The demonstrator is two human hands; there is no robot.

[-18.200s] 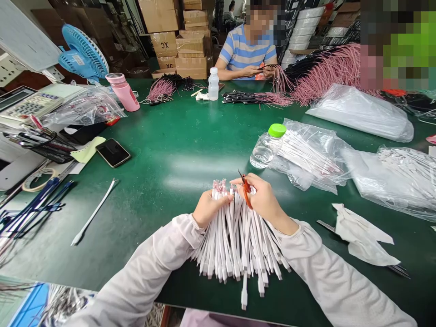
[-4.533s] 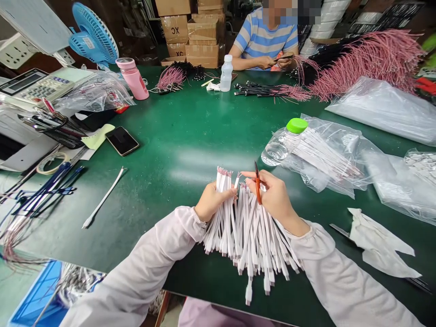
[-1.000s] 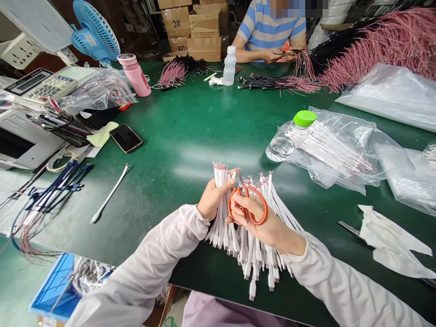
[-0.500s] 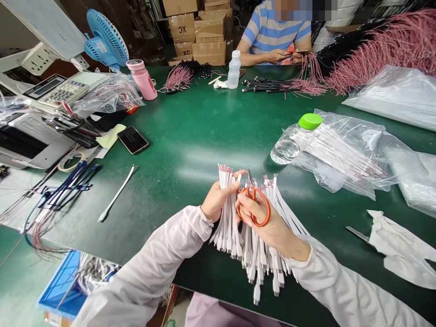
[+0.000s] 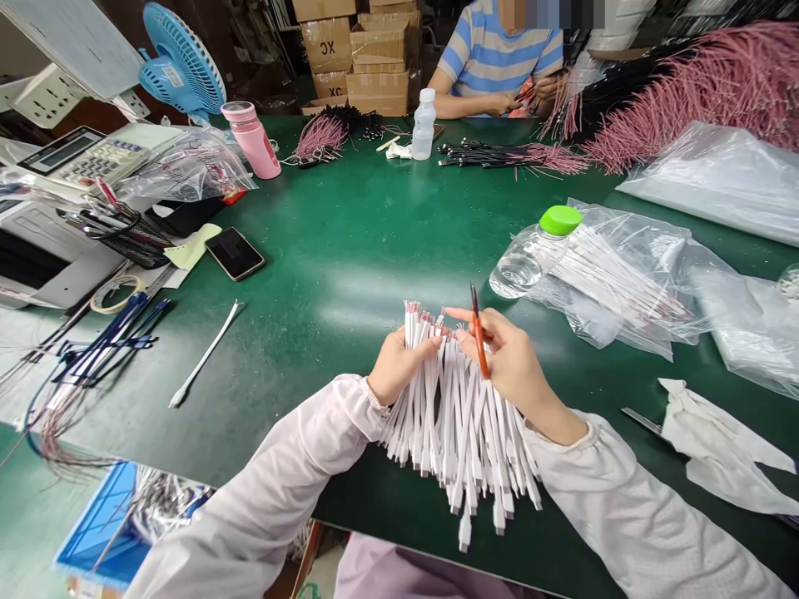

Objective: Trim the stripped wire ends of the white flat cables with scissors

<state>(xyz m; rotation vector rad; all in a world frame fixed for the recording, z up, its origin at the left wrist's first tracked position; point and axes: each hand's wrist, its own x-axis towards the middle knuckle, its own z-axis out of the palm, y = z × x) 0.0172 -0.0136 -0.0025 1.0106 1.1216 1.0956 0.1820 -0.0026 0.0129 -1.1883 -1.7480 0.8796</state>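
Observation:
My left hand (image 5: 399, 364) grips the top of a thick bundle of flat white cables (image 5: 462, 441), which has thin pink wire ends at the top and white plugs hanging below. My right hand (image 5: 507, 349) holds small orange-handled scissors (image 5: 479, 341) upright, seen edge-on, just to the right of the bundle's top. Its index finger stretches left towards the cable ends. The scissor blades are narrow and dark, and their tips point away from me. The bundle hangs over the green table mat (image 5: 337, 241).
To the right lie a clear plastic bag of white cables (image 5: 617, 283) and a green-capped water bottle (image 5: 530, 258). A single white cable (image 5: 205, 353) and a phone (image 5: 235, 254) are on the left. Across the table, a co-worker's hands (image 5: 530, 96) work among pink-and-black wire bundles (image 5: 662, 108).
The scissors have turned from showing their orange loops to edge-on and upright. My right hand has moved up and right, and the cable bundle now hangs more fully in view.

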